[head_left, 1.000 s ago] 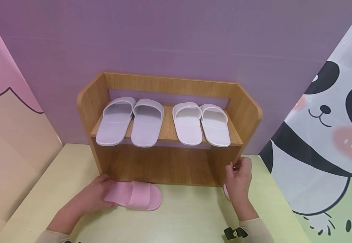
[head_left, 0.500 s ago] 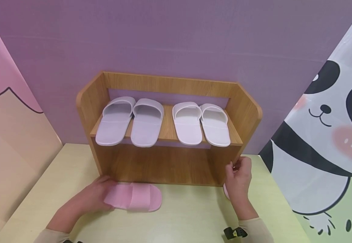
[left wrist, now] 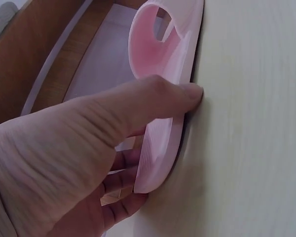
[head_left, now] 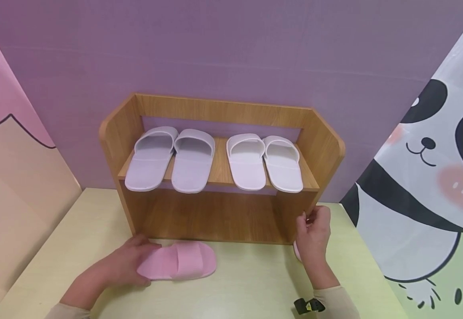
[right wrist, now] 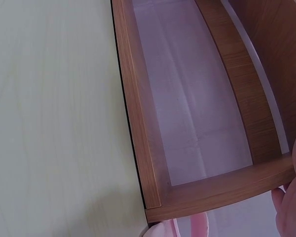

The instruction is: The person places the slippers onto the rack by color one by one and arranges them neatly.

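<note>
In the head view my left hand (head_left: 127,261) holds the heel end of a pink slipper (head_left: 189,261) lying sideways on the table before the wooden shoe rack (head_left: 223,217). The left wrist view shows the thumb along one side of the slipper's sole (left wrist: 160,163) and the other fingers at its far side. My right hand (head_left: 314,235) grips the front edge of the rack's right side panel. A second pink slipper (head_left: 297,251) is mostly hidden behind that hand; the right wrist view has part of this pink slipper (right wrist: 163,229) outside the panel.
On the upper shelf stand two pale lilac slippers (head_left: 193,164) at left and two white slippers (head_left: 247,164) at right, soles jutting past the edge. Below is the rack's lower shelf (head_left: 219,226). A purple wall (head_left: 223,53) rises behind; a panda-print wall (head_left: 427,186) borders the right.
My left hand and the pink slipper have shifted slightly towards me and to the right, and the slipper has turned a little, toe end away from me. The right hand stays put.
</note>
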### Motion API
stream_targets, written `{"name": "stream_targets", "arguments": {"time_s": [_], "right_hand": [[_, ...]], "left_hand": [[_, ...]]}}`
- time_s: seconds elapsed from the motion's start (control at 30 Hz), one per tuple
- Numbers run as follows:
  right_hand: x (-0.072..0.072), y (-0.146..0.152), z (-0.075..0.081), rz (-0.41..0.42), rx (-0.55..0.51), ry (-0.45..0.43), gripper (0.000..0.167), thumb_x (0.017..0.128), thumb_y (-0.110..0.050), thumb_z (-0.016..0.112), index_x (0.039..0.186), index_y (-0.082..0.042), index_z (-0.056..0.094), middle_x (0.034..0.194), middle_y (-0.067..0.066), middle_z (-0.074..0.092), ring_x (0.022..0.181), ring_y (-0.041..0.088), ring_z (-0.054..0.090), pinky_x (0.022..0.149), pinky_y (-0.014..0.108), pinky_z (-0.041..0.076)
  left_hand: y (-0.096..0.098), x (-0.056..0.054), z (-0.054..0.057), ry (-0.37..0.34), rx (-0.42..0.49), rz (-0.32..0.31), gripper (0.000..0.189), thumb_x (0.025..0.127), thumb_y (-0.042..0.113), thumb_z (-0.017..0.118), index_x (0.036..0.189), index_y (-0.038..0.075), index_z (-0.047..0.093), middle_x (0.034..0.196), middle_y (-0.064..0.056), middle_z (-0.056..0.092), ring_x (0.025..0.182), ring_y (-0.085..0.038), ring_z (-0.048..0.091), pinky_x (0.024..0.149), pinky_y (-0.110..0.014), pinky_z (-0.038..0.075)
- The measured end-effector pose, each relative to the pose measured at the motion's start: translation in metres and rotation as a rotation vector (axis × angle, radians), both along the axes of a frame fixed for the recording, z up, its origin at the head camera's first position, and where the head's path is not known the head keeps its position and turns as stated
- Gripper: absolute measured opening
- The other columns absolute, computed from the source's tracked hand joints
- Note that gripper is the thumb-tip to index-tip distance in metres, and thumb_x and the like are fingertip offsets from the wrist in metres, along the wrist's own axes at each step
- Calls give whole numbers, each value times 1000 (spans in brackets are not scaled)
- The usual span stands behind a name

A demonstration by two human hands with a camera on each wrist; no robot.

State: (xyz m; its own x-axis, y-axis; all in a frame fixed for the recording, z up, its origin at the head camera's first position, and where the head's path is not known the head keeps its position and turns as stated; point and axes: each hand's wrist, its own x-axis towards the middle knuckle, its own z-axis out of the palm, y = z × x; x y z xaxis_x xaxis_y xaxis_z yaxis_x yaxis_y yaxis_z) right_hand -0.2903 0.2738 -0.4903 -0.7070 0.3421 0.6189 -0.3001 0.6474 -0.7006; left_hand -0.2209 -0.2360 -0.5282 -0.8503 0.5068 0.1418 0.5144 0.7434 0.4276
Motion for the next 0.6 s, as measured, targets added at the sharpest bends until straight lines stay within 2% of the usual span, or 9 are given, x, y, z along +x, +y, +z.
{"name": "stream_targets", "arguments": {"time_s": [0.23,0.4,0.6], "right_hand": [[-1,1,0,3,5,19,15,105,0,60,118,2,52,108,18,56,94,20,56,77,23,43],[-1,2,-2,3,11,20,16,105,0,59,119,2,51,110,17,56,94,19,56,78,25,43],[-1,2,-2,6,18,17,16,105,0,59,119,2,52,111,17,56,96,20,57,78,23,43]], "left_hand": [[5,6,1,-63,-23,-2,89,69,41,102,148,16,70,126,-1,59,116,-24,54,95,-44,56],[9,8,0,-83,-19,4,89,67,45,102,145,17,69,126,-3,59,117,-28,57,97,-51,57],[13,7,-3,-110,-21,35,86,67,48,100,143,21,69,134,-7,62,128,-36,58,103,-58,55]]}}
